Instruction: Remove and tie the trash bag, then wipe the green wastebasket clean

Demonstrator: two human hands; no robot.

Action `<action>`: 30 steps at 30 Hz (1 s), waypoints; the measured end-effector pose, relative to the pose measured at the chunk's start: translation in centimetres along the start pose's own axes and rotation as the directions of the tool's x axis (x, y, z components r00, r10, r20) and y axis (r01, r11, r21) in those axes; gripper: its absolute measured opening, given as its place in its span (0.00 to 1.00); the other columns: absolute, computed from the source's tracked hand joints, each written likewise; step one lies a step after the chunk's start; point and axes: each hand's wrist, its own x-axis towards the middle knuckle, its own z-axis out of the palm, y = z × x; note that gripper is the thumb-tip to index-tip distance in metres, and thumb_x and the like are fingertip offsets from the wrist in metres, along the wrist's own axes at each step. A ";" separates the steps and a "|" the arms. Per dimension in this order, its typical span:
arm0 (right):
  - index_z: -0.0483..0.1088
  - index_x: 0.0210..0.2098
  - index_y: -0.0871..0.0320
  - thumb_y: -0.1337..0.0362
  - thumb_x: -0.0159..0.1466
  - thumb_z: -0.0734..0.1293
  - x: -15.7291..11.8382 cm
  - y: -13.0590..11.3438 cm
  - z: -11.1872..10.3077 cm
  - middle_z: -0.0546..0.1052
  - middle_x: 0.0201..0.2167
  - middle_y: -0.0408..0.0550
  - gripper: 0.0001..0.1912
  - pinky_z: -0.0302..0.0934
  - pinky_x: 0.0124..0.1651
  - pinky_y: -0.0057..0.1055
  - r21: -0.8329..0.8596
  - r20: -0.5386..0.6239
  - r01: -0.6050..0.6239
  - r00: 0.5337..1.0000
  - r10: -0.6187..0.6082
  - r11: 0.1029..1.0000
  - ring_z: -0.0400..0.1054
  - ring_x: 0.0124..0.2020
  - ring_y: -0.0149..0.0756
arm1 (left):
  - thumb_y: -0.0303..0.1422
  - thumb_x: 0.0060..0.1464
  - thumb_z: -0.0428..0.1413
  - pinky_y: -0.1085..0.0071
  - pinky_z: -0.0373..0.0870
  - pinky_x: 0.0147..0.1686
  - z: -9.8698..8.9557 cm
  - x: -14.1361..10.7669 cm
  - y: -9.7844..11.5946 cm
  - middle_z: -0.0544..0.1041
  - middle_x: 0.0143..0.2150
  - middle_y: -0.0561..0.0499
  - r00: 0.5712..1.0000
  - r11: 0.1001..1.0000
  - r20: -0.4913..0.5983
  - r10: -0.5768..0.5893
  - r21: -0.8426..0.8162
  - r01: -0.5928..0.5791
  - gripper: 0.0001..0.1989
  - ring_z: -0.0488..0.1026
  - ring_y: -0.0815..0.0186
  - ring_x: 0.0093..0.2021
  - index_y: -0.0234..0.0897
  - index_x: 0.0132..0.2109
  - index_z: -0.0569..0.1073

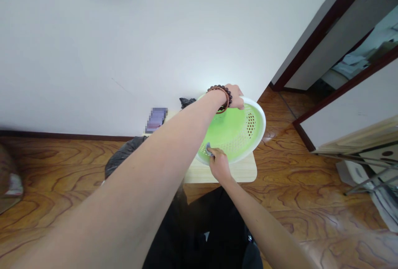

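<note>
A round colander [231,128], green inside with a white rim and small holes round its wall, is tilted above the small pale wooden table [241,173]. My left hand [235,96], with a dark bead bracelet at the wrist, reaches across to the far rim and grips it; some of its fingers are hidden. Against the near left part of the inner wall, my right hand [220,163] is closed on a small grey cloth [208,149], only a corner of which shows. My left forearm covers part of the colander's left side.
A phone-like flat thing [156,119], blurred out, lies on the table's left part. Behind my arm is a crumpled black plastic piece [187,102]. A black bag [120,157] hangs at the table's left. The white wall [155,45] stands close behind; a doorway opens at right.
</note>
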 end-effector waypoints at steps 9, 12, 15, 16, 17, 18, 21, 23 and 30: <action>0.69 0.48 0.64 0.74 0.64 0.53 5.1 8.4 -10.9 0.70 0.46 0.59 0.19 0.49 0.55 0.36 -0.487 0.107 0.166 0.986 -0.130 0.858 0.56 0.51 0.42 | 0.44 0.40 0.58 0.74 0.65 0.40 -0.4 -0.4 0.0 0.77 0.39 0.52 0.999 1.000 0.028 -0.017 -0.016 0.017 0.26 0.70 0.63 0.43 0.45 0.49 0.74; 0.69 0.48 0.66 0.77 0.62 0.53 4.5 8.6 -9.8 0.71 0.46 0.60 0.19 0.51 0.52 0.34 -0.496 0.109 0.125 0.991 -0.081 0.859 0.58 0.50 0.42 | 0.44 0.39 0.58 0.74 0.65 0.39 -0.4 -0.5 0.0 0.77 0.39 0.52 1.000 0.999 0.027 -0.005 -0.051 0.006 0.26 0.71 0.62 0.42 0.45 0.49 0.74; 0.66 0.52 0.65 0.82 0.57 0.52 2.9 6.4 -5.5 0.73 0.45 0.56 0.26 0.55 0.48 0.31 -0.405 0.059 -0.018 0.997 0.045 0.914 0.62 0.46 0.39 | 0.44 0.39 0.59 0.74 0.66 0.38 -0.3 -0.4 0.0 0.77 0.39 0.51 1.000 0.997 0.008 0.006 -0.070 -0.006 0.25 0.71 0.61 0.42 0.44 0.47 0.75; 0.67 0.51 0.64 0.82 0.56 0.52 2.3 5.3 -3.9 0.74 0.42 0.54 0.27 0.56 0.47 0.30 -0.379 0.055 -0.044 0.996 0.071 0.924 0.64 0.44 0.38 | 0.44 0.39 0.59 0.74 0.66 0.38 -0.2 -0.4 -0.1 0.77 0.38 0.51 1.000 0.997 -0.001 0.009 -0.073 -0.009 0.24 0.71 0.61 0.42 0.44 0.47 0.76; 0.67 0.50 0.62 0.81 0.56 0.52 1.7 4.2 -2.4 0.75 0.42 0.51 0.26 0.56 0.47 0.29 -0.346 0.056 -0.051 0.996 0.074 0.937 0.65 0.43 0.36 | 0.44 0.39 0.59 0.73 0.66 0.37 -0.2 -0.4 -0.1 0.77 0.38 0.51 1.000 0.997 -0.008 0.011 -0.073 -0.012 0.24 0.71 0.61 0.42 0.43 0.46 0.76; 0.68 0.50 0.62 0.80 0.57 0.53 1.3 3.1 -1.2 0.75 0.43 0.51 0.25 0.56 0.47 0.28 -0.234 0.034 -0.066 0.997 0.076 0.970 0.65 0.43 0.35 | 0.44 0.39 0.59 0.74 0.66 0.37 -0.2 -0.4 -0.1 0.77 0.37 0.50 1.000 0.998 -0.013 0.012 -0.069 -0.013 0.24 0.71 0.61 0.42 0.43 0.46 0.76; 0.69 0.49 0.60 0.77 0.59 0.54 0.8 0.9 0.5 0.74 0.46 0.49 0.22 0.55 0.50 0.27 0.016 -0.033 -0.071 0.997 0.071 0.997 0.65 0.46 0.34 | 0.44 0.38 0.59 0.74 0.66 0.37 -0.3 -0.3 -0.2 0.77 0.37 0.51 1.000 0.999 -0.006 -0.008 -0.042 0.007 0.26 0.72 0.61 0.41 0.44 0.48 0.75; 0.69 0.48 0.60 0.77 0.58 0.54 1.4 0.8 -0.4 0.74 0.45 0.49 0.22 0.55 0.50 0.27 0.032 0.001 -0.030 1.000 0.030 0.999 0.65 0.46 0.34 | 0.44 0.38 0.59 0.75 0.66 0.38 -0.4 -0.3 -0.3 0.77 0.38 0.53 1.000 0.999 0.008 -0.030 -0.025 0.030 0.27 0.71 0.63 0.41 0.46 0.48 0.74; 0.67 0.50 0.64 0.78 0.60 0.53 5.5 6.4 -8.6 0.73 0.43 0.56 0.22 0.53 0.50 0.32 -0.425 0.066 0.080 0.996 -0.057 0.902 0.61 0.48 0.38 | 0.43 0.38 0.59 0.75 0.66 0.39 -0.7 -0.8 -0.1 0.77 0.39 0.52 1.000 0.999 0.015 -0.025 -0.039 0.026 0.27 0.71 0.62 0.43 0.46 0.50 0.74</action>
